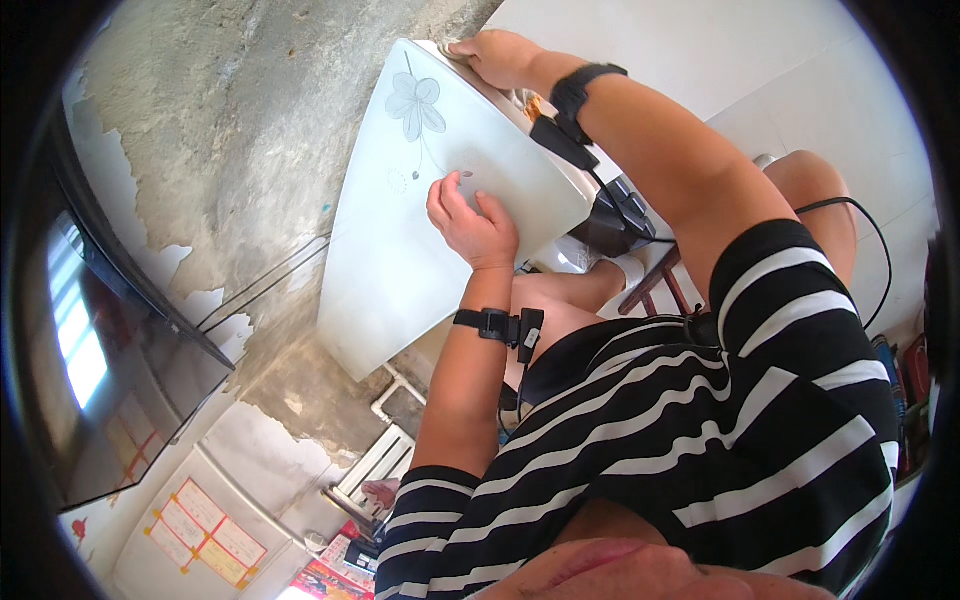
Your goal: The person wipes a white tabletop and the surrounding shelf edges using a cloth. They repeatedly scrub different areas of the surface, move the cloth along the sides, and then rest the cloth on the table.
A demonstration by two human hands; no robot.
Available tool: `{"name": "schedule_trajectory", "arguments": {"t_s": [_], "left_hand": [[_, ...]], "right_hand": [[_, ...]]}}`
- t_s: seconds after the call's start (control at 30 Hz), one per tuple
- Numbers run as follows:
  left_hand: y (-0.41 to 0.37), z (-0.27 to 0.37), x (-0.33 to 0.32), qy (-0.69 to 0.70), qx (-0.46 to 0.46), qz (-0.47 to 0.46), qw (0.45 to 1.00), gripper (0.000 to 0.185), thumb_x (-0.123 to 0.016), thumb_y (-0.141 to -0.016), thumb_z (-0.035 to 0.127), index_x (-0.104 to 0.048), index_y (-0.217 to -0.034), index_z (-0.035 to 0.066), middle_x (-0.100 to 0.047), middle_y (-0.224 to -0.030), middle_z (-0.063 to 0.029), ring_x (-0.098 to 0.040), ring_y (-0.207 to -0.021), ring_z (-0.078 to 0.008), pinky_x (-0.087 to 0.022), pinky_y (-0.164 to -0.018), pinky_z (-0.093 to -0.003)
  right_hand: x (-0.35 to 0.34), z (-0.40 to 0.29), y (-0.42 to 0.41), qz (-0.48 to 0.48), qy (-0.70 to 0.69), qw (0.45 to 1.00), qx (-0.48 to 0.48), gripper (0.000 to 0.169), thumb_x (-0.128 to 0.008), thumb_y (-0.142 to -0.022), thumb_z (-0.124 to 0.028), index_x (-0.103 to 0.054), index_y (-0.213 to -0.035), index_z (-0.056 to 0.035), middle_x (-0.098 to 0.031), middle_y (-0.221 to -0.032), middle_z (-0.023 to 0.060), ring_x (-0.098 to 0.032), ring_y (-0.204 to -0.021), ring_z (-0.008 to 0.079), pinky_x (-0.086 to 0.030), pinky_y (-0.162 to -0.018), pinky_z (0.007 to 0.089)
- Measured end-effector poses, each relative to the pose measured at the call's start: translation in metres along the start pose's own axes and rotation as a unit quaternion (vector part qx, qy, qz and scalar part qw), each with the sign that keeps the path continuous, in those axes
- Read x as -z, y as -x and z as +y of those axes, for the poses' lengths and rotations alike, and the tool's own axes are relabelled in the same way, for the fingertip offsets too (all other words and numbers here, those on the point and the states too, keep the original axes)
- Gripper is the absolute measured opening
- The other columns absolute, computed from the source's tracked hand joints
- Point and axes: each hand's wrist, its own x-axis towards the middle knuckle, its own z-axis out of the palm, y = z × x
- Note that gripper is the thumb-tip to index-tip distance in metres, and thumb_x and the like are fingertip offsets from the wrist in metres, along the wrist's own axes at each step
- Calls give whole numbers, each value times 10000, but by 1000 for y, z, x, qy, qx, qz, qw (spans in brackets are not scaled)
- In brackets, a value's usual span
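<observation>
A glossy white panel, like a glass top, with a printed grey flower, lies before me against the wall. My left hand is over its middle, fingers loosely bent and apart, holding nothing; whether it touches the surface is unclear. My right hand is at the panel's far edge, its fingers on a crumpled pale cloth-like thing. More pale, crumpled material and something orange show below that wrist, along the panel's side. Both wrists wear black straps with small devices and cables.
A bare, peeling wall borders the panel. A large dark screen stands at left. White pipes and a radiator are below. A black object and a wooden stool stand near my legs; a black cable loops at right.
</observation>
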Motion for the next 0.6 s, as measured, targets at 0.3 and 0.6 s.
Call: {"name": "schedule_trajectory", "arguments": {"t_s": [0.3,0.6], "left_hand": [[2,2,4,5,26,-11,1000,398,-499,-780,79,-486,-1164,-25,-429,-1214,-219,-410,-1130,-372,-348,-961,-456],[-1,5,2,12,23,-12,1000,405,-498,-776,82,-483,-1166,-27,-425,-1214,-226,-410,-1131,-376,-353,-957,-455]], "right_hand": [[-4,17,48,22,-50,995,80,398,-436,-874,-97,-592,-1226,-195,-649,-955,200,-619,-892,359,-479,-798,409],[-8,22,17,24,-26,995,91,379,-446,-880,-89,-602,-1211,-185,-645,-987,198,-623,-874,362,-489,-803,400]]}}
